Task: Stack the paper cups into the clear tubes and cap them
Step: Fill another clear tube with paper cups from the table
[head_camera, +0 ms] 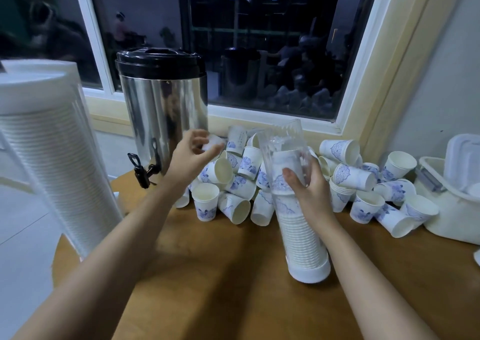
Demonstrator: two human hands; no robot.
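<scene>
Head: clear tube (283,142) w/ stacked cups (301,236)

Two bare hands over a brown wooden table (220,274).
The right hand (310,191) grips a clear plastic tube (288,142), slightly tilted and part-filled with nested cups above its white base cap. The left hand (191,158) pinches a blurred white paper cup (213,142) over a heap of blue-printed paper cups (241,173) beside a black-lidded steel urn (166,111).

White paper cups (249,164) printed with blue floral motifs; clear plastic tube (283,137) with white base cap (310,271); brown wooden tabletop (220,274); silver steel urn (166,106), black lid (158,63), far left.
</scene>
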